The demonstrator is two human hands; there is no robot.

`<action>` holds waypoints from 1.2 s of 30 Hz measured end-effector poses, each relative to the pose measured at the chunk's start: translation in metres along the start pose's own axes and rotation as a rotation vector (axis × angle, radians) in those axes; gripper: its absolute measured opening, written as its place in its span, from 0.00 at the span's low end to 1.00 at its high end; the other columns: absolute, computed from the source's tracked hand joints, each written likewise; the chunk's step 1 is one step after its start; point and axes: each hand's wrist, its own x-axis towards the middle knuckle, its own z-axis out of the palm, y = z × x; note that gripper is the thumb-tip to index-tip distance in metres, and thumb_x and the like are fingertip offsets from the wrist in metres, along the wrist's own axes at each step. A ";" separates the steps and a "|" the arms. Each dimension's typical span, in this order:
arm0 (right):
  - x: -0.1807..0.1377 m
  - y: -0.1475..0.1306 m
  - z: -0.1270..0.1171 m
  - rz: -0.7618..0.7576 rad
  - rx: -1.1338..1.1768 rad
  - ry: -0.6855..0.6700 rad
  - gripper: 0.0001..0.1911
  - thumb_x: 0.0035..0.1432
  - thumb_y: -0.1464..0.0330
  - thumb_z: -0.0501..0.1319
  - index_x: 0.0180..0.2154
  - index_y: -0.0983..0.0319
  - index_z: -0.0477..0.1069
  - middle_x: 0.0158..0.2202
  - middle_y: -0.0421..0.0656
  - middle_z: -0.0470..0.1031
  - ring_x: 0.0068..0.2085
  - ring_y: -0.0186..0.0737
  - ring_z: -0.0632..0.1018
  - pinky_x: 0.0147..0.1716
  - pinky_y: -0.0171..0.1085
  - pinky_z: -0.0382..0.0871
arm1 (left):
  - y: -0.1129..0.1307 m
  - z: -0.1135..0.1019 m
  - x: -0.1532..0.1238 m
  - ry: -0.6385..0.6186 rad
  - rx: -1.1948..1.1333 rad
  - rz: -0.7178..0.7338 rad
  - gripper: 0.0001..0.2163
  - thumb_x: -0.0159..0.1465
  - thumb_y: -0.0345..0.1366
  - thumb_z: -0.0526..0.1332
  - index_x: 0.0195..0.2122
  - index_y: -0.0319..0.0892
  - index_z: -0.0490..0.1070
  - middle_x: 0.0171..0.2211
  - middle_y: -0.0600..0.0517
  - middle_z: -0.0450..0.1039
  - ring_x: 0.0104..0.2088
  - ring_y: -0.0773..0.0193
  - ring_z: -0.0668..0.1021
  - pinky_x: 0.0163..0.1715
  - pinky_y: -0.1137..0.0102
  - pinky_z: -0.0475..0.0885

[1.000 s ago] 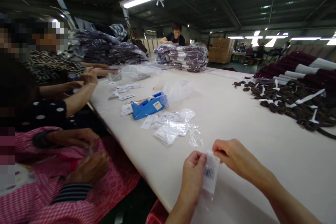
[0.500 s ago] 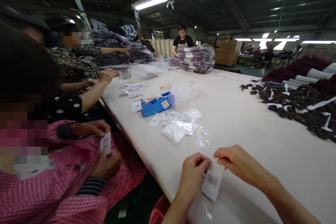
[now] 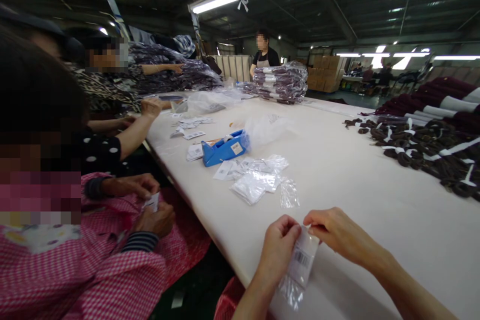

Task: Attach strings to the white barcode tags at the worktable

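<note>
Fingers of both hands meet on one small item: our left hand (image 3: 275, 252) and our right hand (image 3: 333, 232) pinch the top edge of a white barcode tag (image 3: 302, 259) that sits inside a clear plastic sleeve (image 3: 290, 290). Each grip is closed on that top edge, thumb against forefinger, with the tag hanging down between them just over the near edge of the desk (image 3: 356, 180).

We judge the step in hand to be seating the tag in its sleeve, or closing the sleeve's mouth; which of the two we cannot tell. The next move calls for a steady pinch from the left grip while the right works along the opening, since the film is thin and slippery.

The tag is a small white rectangle, tilted, with a black barcode printed across its middle. The sleeve is transparent and crinkled, and its lower end hangs below the tag.

Ahead of the grip lies a loose heap of clear bags (image 3: 257, 182), and beyond that a blue tape dispenser (image 3: 223, 149). To the left of the grip, a co-worker in a pink checked sleeve (image 3: 123, 280) holds a similar tag. Far right of the grip lie dark cord bundles (image 3: 423, 152).
</note>
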 end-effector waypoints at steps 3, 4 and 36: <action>0.001 0.003 -0.004 0.001 0.057 -0.024 0.10 0.57 0.72 0.55 0.32 0.58 0.75 0.24 0.36 0.76 0.26 0.35 0.74 0.26 0.30 0.60 | 0.003 -0.007 -0.002 -0.070 -0.017 -0.056 0.08 0.57 0.39 0.60 0.33 0.40 0.71 0.21 0.57 0.69 0.20 0.71 0.67 0.20 0.76 0.59; 0.002 0.004 -0.005 0.003 0.072 -0.027 0.10 0.56 0.72 0.55 0.31 0.58 0.75 0.24 0.36 0.75 0.26 0.34 0.74 0.26 0.30 0.61 | 0.003 -0.009 -0.002 -0.082 -0.023 -0.074 0.09 0.57 0.39 0.60 0.34 0.40 0.71 0.22 0.56 0.70 0.21 0.70 0.68 0.20 0.76 0.60; 0.009 0.003 0.038 0.084 0.543 -0.057 0.05 0.54 0.67 0.58 0.33 0.61 0.70 0.24 0.35 0.68 0.22 0.33 0.69 0.15 0.28 0.60 | -0.003 -0.029 -0.016 0.010 0.007 0.048 0.09 0.51 0.31 0.64 0.34 0.39 0.72 0.28 0.55 0.72 0.25 0.70 0.71 0.25 0.75 0.63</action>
